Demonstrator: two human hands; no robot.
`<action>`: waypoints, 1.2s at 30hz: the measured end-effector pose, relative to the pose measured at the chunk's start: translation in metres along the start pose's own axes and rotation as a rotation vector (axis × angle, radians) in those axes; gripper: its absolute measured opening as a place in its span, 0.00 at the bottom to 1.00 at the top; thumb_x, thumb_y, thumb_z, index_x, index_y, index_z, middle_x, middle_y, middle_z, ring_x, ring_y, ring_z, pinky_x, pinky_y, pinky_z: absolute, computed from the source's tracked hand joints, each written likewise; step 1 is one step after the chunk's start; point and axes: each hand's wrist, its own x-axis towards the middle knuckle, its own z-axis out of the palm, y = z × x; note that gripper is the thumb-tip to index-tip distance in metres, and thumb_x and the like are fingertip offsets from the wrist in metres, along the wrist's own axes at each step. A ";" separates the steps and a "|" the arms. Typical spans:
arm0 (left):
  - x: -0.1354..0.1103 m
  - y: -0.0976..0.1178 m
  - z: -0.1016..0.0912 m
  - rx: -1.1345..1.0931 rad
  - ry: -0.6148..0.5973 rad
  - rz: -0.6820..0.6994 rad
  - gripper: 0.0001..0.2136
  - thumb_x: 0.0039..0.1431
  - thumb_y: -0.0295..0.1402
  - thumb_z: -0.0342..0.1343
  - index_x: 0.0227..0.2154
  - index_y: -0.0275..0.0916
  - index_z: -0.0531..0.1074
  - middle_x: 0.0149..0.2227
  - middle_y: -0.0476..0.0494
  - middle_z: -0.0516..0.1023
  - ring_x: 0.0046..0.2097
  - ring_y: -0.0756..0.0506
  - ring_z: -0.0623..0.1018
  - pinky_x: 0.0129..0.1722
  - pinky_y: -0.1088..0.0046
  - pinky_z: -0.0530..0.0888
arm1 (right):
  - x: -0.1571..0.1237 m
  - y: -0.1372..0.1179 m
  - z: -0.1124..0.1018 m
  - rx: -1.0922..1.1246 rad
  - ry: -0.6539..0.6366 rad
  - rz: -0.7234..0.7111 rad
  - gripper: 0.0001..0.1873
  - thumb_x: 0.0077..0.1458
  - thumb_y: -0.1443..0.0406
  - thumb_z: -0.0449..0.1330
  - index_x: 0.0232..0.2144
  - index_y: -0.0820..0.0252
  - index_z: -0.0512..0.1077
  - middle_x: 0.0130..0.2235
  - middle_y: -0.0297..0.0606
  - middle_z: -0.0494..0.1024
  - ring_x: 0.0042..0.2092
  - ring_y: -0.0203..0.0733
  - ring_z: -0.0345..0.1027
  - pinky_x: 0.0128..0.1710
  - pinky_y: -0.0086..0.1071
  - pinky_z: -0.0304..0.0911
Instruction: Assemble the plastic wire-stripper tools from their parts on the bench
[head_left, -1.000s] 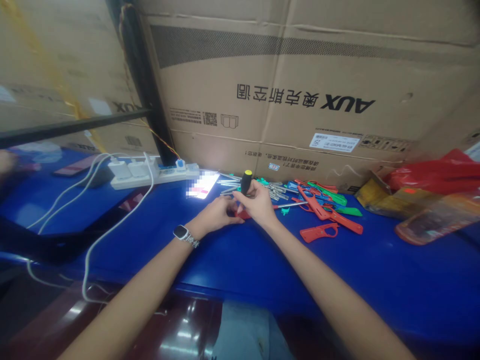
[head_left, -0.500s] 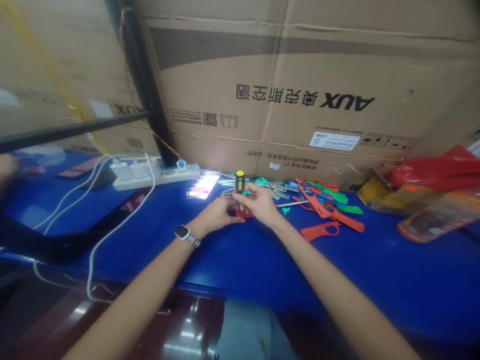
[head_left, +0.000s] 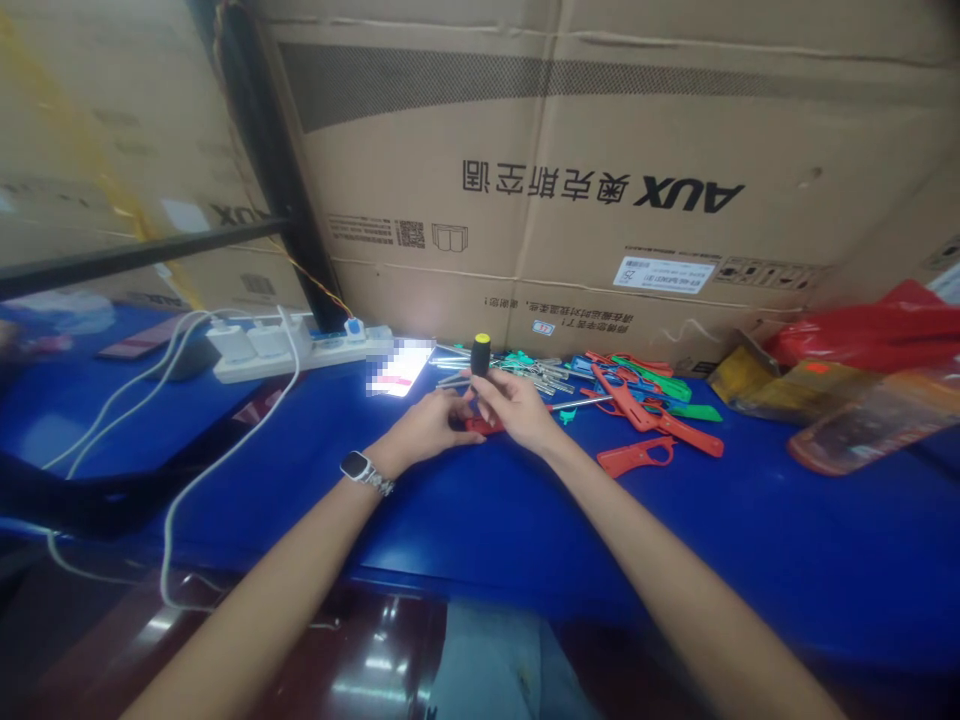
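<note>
My right hand is closed around a screwdriver, which stands upright with its black handle and yellow top showing. Its shaft and tip are hidden by my fingers. Beneath it lies a red long-necked lighter, mostly covered, gripped by my left hand against the table. A metal tube sticks out to the right past my right hand and seems to belong to this lighter. Right of my hands is a pile with red lighter casings, green and blue ones, and behind my hands lie several metal tubes.
On the blue table a lit phone lies beyond my left hand. A white power strip with plugs and a white cable is further left. Large cardboard boxes stand behind; a red plastic bag is at right.
The screwdriver has turned in my right hand: the yellow patch on its handle faced me before and now the black side does. The view has shifted slightly; my left hand stays on the lighter.
</note>
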 end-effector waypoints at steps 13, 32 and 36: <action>0.001 0.005 -0.002 0.063 -0.012 -0.047 0.15 0.50 0.45 0.66 0.30 0.39 0.74 0.37 0.43 0.79 0.39 0.41 0.77 0.41 0.65 0.72 | 0.004 0.002 0.009 -0.269 0.379 -0.091 0.18 0.50 0.53 0.66 0.25 0.56 0.64 0.25 0.29 0.69 0.25 0.35 0.62 0.27 0.29 0.59; 0.026 0.035 0.026 0.440 -0.034 0.181 0.09 0.66 0.37 0.49 0.38 0.37 0.69 0.41 0.36 0.71 0.44 0.38 0.73 0.46 0.61 0.71 | -0.070 0.003 -0.050 -0.625 0.225 0.272 0.25 0.54 0.46 0.58 0.17 0.57 0.62 0.19 0.31 0.68 0.22 0.35 0.59 0.22 0.29 0.48; 0.015 0.031 0.010 0.275 0.072 0.137 0.09 0.67 0.38 0.47 0.41 0.37 0.65 0.43 0.36 0.69 0.40 0.40 0.73 0.42 0.60 0.72 | -0.076 -0.002 -0.048 -0.743 0.098 0.332 0.23 0.54 0.49 0.59 0.17 0.56 0.63 0.20 0.31 0.71 0.23 0.37 0.63 0.24 0.30 0.51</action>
